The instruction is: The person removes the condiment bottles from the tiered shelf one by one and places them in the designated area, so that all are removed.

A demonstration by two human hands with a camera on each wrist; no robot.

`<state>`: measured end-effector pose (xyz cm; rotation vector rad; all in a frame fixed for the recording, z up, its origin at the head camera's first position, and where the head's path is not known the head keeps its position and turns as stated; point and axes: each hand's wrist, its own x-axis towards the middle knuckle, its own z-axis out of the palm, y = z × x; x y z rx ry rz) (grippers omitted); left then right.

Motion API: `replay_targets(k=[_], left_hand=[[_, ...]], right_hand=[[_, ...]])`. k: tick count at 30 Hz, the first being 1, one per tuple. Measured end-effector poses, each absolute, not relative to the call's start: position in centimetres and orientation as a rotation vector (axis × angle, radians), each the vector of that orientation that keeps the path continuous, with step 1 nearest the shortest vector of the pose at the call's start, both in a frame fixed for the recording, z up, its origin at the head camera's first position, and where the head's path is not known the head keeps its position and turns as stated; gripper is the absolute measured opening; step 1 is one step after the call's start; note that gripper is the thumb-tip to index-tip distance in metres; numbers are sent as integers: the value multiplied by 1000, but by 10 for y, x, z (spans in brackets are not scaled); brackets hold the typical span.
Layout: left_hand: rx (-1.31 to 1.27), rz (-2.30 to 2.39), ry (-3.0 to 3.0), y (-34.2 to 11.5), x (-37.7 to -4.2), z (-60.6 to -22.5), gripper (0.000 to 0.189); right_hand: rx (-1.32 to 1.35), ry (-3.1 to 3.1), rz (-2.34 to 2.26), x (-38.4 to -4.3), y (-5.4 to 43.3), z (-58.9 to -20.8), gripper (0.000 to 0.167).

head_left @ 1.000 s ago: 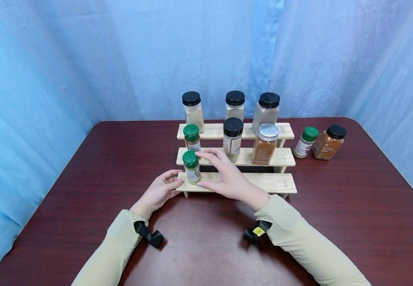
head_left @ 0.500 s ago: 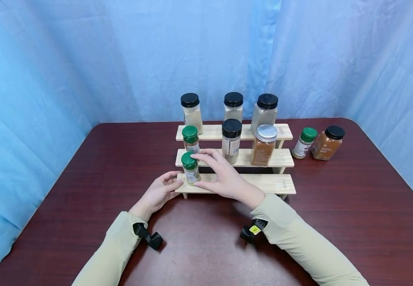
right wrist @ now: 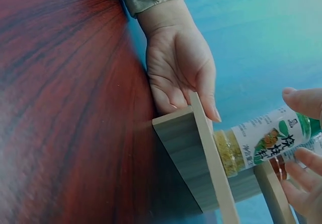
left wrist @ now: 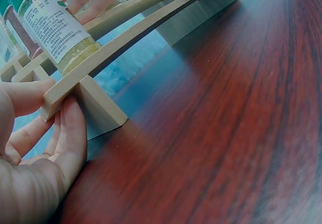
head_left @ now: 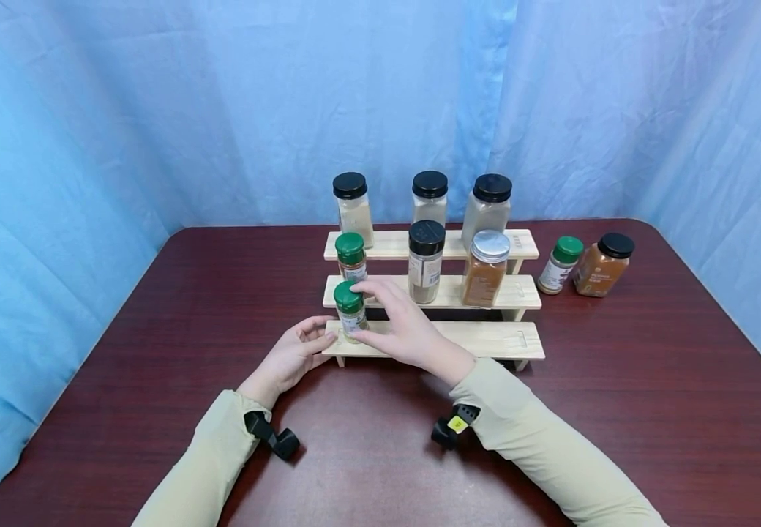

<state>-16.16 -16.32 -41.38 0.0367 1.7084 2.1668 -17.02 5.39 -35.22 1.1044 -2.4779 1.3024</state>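
A small spice jar (head_left: 352, 313) with a green lid and yellowish contents stands at the left end of the wooden rack's bottom shelf (head_left: 459, 338). My right hand (head_left: 413, 333) is on its right side, fingers and thumb spread; in the head view the index fingertip is at the lid and the thumb near the base. Neither wraps round the jar. In the right wrist view a gap shows between thumb (right wrist: 304, 101) and jar. My left hand (head_left: 291, 355) pinches the left end of that shelf, thumb on top and fingers underneath, as the left wrist view (left wrist: 37, 148) shows.
Behind, the middle shelf bears a green-lidded jar (head_left: 351, 256), a black-lidded jar (head_left: 425, 267) and a silver-lidded jar (head_left: 484, 278). Three black-lidded jars stand on the top shelf (head_left: 390, 244). Right of the rack are a green-lidded jar (head_left: 557, 271) and an orange-brown jar (head_left: 601, 271).
My right wrist and forearm have shifted a little left, and the thumb now overlaps the jar's base. The left hand keeps its hold on the shelf end. The jars look unmoved.
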Motion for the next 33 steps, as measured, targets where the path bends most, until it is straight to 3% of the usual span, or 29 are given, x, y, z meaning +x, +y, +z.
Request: replay_targets(k=[33], left_hand=[[71,2182,1679,-164,-162,-415,24]], right_hand=[[1011,-2307,1397,-165,42,-368,46]])
